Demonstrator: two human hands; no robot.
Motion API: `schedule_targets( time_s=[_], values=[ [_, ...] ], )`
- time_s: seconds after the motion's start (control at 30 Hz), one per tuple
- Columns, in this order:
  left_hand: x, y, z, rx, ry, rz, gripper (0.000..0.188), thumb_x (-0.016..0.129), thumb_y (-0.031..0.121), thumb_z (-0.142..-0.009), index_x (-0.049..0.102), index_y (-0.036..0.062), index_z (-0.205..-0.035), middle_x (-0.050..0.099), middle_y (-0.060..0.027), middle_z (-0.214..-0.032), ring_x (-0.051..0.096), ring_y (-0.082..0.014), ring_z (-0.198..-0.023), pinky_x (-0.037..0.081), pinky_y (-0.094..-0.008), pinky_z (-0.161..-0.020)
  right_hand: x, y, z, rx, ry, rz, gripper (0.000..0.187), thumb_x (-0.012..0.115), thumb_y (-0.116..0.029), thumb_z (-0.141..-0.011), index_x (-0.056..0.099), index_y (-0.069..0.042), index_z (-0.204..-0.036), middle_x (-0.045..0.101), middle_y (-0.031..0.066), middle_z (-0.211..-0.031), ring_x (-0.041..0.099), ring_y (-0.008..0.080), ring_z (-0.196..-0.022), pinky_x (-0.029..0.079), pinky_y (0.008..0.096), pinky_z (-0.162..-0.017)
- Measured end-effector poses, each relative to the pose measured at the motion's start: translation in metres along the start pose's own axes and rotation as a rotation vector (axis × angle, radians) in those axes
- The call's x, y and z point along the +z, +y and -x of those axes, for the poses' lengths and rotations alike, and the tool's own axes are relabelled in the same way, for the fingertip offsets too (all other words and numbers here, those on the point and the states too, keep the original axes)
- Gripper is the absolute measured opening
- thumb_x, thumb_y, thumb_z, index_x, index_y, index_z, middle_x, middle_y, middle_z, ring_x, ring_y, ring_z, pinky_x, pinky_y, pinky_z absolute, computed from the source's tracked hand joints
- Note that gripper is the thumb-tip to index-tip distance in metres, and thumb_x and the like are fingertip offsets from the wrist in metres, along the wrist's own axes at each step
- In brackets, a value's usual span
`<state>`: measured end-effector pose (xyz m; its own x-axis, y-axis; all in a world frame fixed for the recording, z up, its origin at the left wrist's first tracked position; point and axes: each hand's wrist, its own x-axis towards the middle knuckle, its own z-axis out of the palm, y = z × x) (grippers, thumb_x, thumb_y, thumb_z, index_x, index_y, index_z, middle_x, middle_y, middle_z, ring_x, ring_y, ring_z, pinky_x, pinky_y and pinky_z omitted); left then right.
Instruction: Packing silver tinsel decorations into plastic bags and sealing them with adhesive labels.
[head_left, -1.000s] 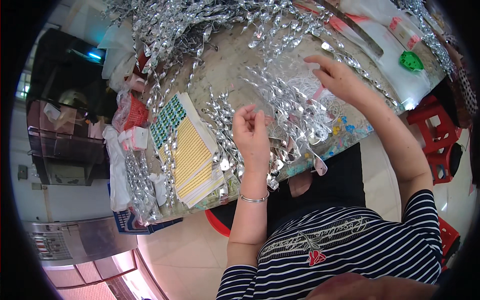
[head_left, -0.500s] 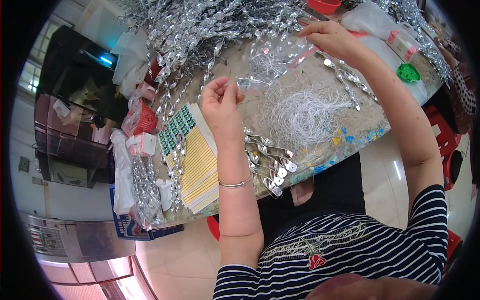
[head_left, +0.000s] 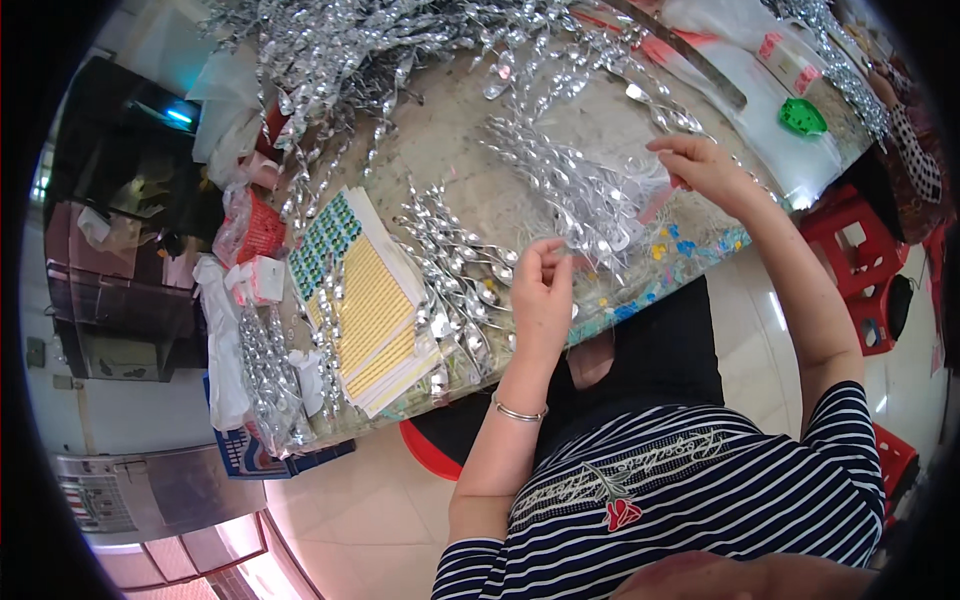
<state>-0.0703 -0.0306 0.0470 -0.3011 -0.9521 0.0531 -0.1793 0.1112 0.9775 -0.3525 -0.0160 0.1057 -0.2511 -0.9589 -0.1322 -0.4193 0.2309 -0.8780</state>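
Just inside the near edge of the surface (head_left: 450,135), the left hand (head_left: 541,292) pinches a clear bag (head_left: 652,198); the right hand (head_left: 712,178), farther in, narrowly grips its other side. Silver spirals (head_left: 570,185) show there, inside or behind, I cannot tell. A silver heap (head_left: 365,45) spreads toward the far edge.

Upper garment: short-sleeved navy cloth top with thin white stripes (head_left: 720,530); stripes continue over the short striped left sleeve (head_left: 475,565) and short striped right sleeve (head_left: 845,435). Chest: pale, script-like decorative lettering (head_left: 665,460), crossed by a grey-green leafy stem (head_left: 607,482) ending in a red flower motif (head_left: 622,515). Left wrist: narrow, rounded silver metal bangle (head_left: 520,414). Lower garment: plain black cloth (head_left: 660,350) over the lap.
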Motion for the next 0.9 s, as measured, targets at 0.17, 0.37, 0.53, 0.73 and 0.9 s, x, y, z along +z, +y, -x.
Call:
schedule_targets(
  time_s=[0.17,0.37,0.53,0.73,0.9],
  values=[
    [0.015,-0.016,0.014,-0.028,-0.065,-0.005,0.021,0.061,0.005,-0.092,0.061,0.0035,-0.113,0.064,-0.0036,-0.088,0.06,-0.0088,-0.075,0.049,-0.024,-0.066,0.011,0.068,0.015,-0.148,0.115,0.199,0.037,0.059,-0.016,-0.094,0.058,-0.005,-0.129,0.06,0.0021,-0.09,0.056,0.0099,-0.08,0.047,0.0266,-0.072],
    [0.007,-0.025,0.018,-0.03,-0.026,-0.128,0.021,0.062,0.005,-0.091,0.061,0.0027,-0.112,0.065,-0.0075,-0.088,0.063,-0.0134,-0.075,0.052,-0.0275,-0.068,0.041,0.055,0.072,-0.281,0.304,0.163,0.037,0.066,-0.017,-0.09,0.058,-0.005,-0.124,0.06,0.0033,-0.094,0.058,0.012,-0.085,0.048,0.0286,-0.074],
    [0.009,-0.028,0.021,0.0,-0.01,-0.158,0.021,0.063,0.006,-0.091,0.062,0.0027,-0.111,0.065,-0.0075,-0.088,0.063,-0.0137,-0.074,0.053,-0.0279,-0.068,0.089,0.041,0.118,-0.077,-0.095,0.015,0.035,0.075,-0.017,-0.085,0.059,-0.003,-0.114,0.057,0.0004,-0.078,0.056,0.0097,-0.069,0.048,0.0254,-0.063],
    [0.009,-0.033,0.022,-0.046,-0.071,-0.049,0.025,0.064,0.006,-0.092,0.06,0.0036,-0.117,0.061,-0.0015,-0.089,0.057,-0.0059,-0.071,0.048,-0.0206,-0.065,0.121,0.049,0.108,-0.151,-0.01,0.174,0.028,0.073,-0.015,-0.086,0.057,-0.003,-0.106,0.057,0.0058,-0.069,0.057,0.0148,-0.059,0.046,0.0295,-0.055],
    [0.006,-0.04,0.023,-0.021,-0.071,-0.023,0.024,0.063,0.005,-0.093,0.06,0.0032,-0.116,0.061,-0.0025,-0.09,0.057,-0.0062,-0.072,0.05,-0.0212,-0.066,0.122,0.049,0.098,-0.188,0.074,0.192,0.018,0.066,-0.014,-0.09,0.059,-0.001,-0.101,0.061,0.0088,-0.069,0.059,0.0181,-0.059,0.046,0.0314,-0.056]
  ],
)
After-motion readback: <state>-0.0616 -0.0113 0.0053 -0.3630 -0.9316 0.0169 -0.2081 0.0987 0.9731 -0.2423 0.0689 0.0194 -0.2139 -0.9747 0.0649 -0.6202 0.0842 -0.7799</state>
